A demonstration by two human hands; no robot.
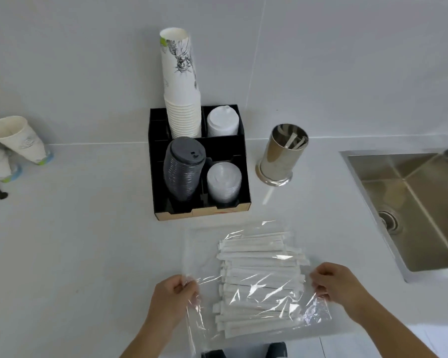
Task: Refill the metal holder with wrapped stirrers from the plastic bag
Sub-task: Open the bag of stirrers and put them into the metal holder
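A clear plastic bag [199, 244] lies flat on the white counter near its front edge, filled with several white wrapped stirrers [259, 277] stacked crosswise. My left hand [172, 301] pinches the bag's left edge. My right hand [334, 286] pinches its right edge. The shiny metal holder [278, 157] stands upright further back, to the right of a black organizer, with two or three stirrers inside it. One wrapped stirrer [268, 196] lies loose on the counter just in front of the holder.
A black organizer [241, 200] holds a tall stack of paper cups [181, 91] and stacks of lids. Tilted paper cups [18, 140] lean at the far left. A steel sink [411, 210] is sunk into the counter at right. A wall rises behind.
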